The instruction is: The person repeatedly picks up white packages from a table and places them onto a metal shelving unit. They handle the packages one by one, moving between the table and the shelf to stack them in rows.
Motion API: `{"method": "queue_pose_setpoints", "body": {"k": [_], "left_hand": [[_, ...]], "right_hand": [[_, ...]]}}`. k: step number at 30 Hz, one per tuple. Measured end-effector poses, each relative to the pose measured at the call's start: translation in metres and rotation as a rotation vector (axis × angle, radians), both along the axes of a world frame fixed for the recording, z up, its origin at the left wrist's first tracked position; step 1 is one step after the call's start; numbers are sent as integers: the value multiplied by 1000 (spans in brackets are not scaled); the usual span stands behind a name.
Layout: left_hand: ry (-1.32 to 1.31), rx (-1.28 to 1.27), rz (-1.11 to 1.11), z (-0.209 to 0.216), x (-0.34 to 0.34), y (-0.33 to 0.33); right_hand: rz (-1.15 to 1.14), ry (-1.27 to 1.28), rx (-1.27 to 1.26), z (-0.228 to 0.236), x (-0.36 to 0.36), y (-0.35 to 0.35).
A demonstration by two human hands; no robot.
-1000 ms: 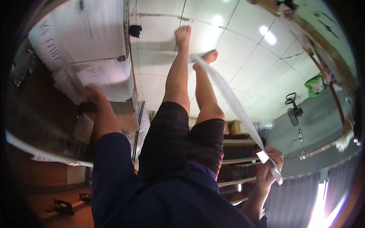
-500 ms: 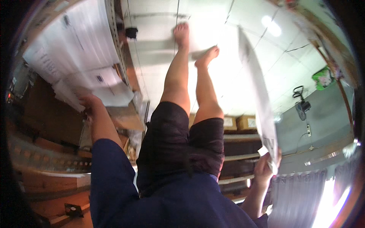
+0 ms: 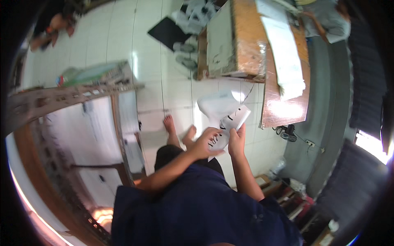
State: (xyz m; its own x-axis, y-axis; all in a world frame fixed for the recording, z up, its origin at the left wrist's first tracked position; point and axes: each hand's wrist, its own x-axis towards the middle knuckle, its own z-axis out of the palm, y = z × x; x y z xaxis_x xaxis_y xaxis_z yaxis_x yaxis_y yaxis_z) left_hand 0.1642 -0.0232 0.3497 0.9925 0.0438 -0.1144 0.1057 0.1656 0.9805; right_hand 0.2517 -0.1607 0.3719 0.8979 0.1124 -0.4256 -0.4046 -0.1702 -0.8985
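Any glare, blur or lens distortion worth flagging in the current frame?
Head view: straight edges bow, and the corners fall to black. Head view: glare whitens the near end of the table, and the window burns out. Head view: the shelf looks smeared, while dark marks on the paper stand out.

Paper (image 3: 230, 122), partly hidden behind the left hand (image 3: 205, 144); shelf (image 3: 45, 100) at left, blurred; person (image 3: 334, 25) at upper right, cut by top edge.
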Motion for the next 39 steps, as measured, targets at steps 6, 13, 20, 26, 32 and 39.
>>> {"method": "queue_pose_setpoints", "body": {"k": [6, 13, 20, 26, 32, 39], "left_hand": [[-84, 553, 80, 64, 14, 6], [113, 569, 278, 78, 41, 38], [248, 429, 458, 55, 43, 62], [254, -22, 922, 70, 52, 11], [184, -78, 1186, 100, 79, -53], [136, 84, 1320, 110, 85, -84]], "right_hand": [[-49, 155, 387, 31, 32, 26], [209, 305, 348, 86, 69, 14], [445, 206, -71, 41, 155, -141], [682, 450, -443, 18, 253, -273], [714, 374, -489, -2, 289, -320], [789, 503, -477, 7, 317, -318]]}}
